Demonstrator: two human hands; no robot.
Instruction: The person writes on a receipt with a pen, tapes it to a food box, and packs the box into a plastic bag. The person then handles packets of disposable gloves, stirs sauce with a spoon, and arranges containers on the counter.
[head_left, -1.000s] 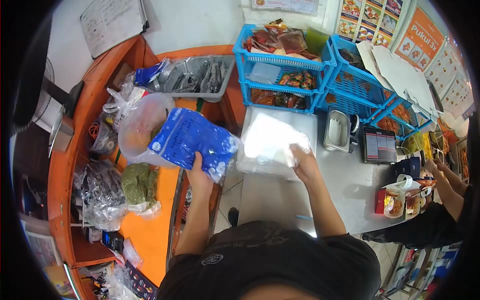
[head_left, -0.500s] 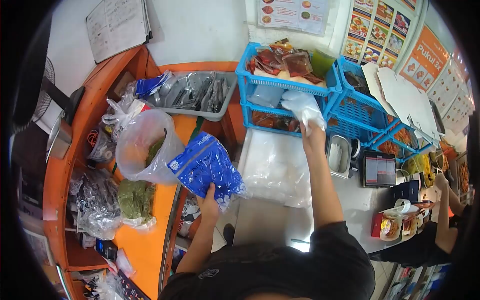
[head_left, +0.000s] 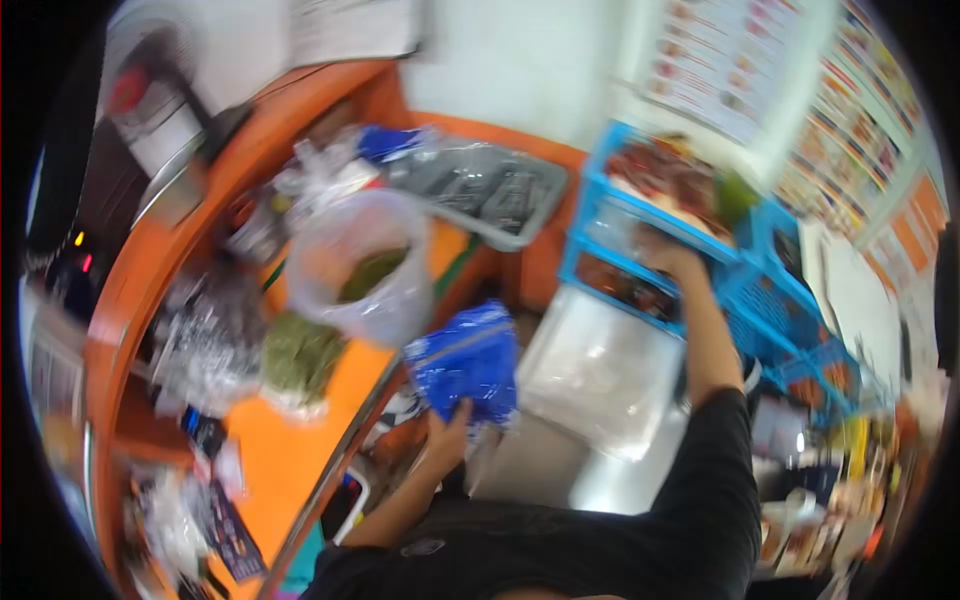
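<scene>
My left hand (head_left: 450, 432) is closed on the lower edge of a blue plastic packet (head_left: 465, 362) with a clear, shiny front. It holds the packet over the gap beside the orange counter. My right hand (head_left: 668, 252) reaches into the middle level of a blue stacked basket rack (head_left: 622, 202). Its fingers are blurred and partly hidden there, beside whitish translucent plastic. Dark red sachets (head_left: 665, 175) fill the top basket. Below the rack, a stack of clear plastic bags (head_left: 600, 375) lies on the metal table.
On the orange counter (head_left: 270, 455) stand a translucent tub (head_left: 360, 270) with something green inside and a bag of green leaves (head_left: 300, 360). A grey bin (head_left: 545, 185) of black packaged items sits behind. More blue baskets (head_left: 775, 295) are at right.
My right hand has moved the white plastic into the rack's middle level, where it is hard to make out. My left hand keeps the blue packet. The view has swung, blurring the scene.
</scene>
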